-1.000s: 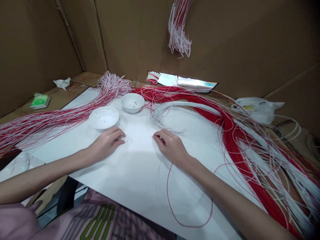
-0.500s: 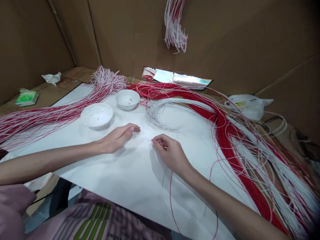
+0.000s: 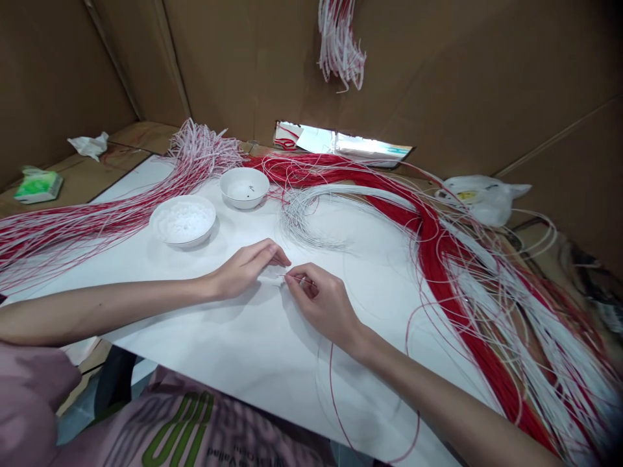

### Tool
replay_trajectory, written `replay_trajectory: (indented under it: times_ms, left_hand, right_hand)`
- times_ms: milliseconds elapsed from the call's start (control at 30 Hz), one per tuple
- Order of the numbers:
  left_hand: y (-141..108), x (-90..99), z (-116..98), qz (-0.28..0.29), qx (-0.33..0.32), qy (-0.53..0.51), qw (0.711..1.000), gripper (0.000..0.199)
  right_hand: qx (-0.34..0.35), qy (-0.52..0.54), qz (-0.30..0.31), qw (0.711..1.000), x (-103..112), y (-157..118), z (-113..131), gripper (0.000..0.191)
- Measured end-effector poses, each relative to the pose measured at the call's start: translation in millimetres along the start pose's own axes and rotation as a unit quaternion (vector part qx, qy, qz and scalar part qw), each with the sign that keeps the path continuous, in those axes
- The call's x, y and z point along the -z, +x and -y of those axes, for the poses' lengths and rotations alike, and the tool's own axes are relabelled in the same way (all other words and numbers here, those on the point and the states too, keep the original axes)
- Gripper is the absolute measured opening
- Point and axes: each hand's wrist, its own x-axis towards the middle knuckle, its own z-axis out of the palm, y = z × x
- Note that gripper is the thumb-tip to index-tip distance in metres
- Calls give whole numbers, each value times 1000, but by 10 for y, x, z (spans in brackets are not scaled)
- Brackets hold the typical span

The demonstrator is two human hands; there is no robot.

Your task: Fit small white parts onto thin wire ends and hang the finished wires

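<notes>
Between the thumb and fingertips of my right hand (image 3: 324, 301) is a thin red cord (image 3: 331, 383), its short end sticking out toward the left. The cord's length hangs in a loop below my wrist toward the table's front edge. My left hand (image 3: 248, 266) is close beside that end, fingers bent and pressed together with the thumb along them. Whatever it pinches is hidden or too small to name. Behind my left hand stands a white bowl (image 3: 182, 243) of small white pieces. A second white bowl (image 3: 244, 202) holds a few tiny dark bits.
A bundle of red and white cords (image 3: 126, 206) runs along the left. Loose white cords (image 3: 304, 224) lie behind my hands. A thick red bundle (image 3: 433, 272) curves down the right. Farther back are a plastic bag (image 3: 491, 201), tissue pack (image 3: 39, 185) and cardboard wall (image 3: 253, 71).
My hands have come closer together. The left hand moved right and the right hand slightly left, bringing the cord's end beside the left fingertips. The view shifted a little.
</notes>
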Motion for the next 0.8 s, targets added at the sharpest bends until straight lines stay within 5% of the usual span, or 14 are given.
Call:
replay_trajectory:
  times_ms: [233,433,800]
  left_hand:
    - [-6,98,-33,-43,-49,125,990,24]
    - [-179,187,-23,14,-157,391,907,28]
    - [-137,172,63,-14,-185,393,901,16]
  right_hand:
    - [-1,-20,-10,1000,-6,-6,9,11]
    - [13,-31,-27,999,-7,-9,22,10]
    - [-1,-25,-70,997,-18,-25,57,8]
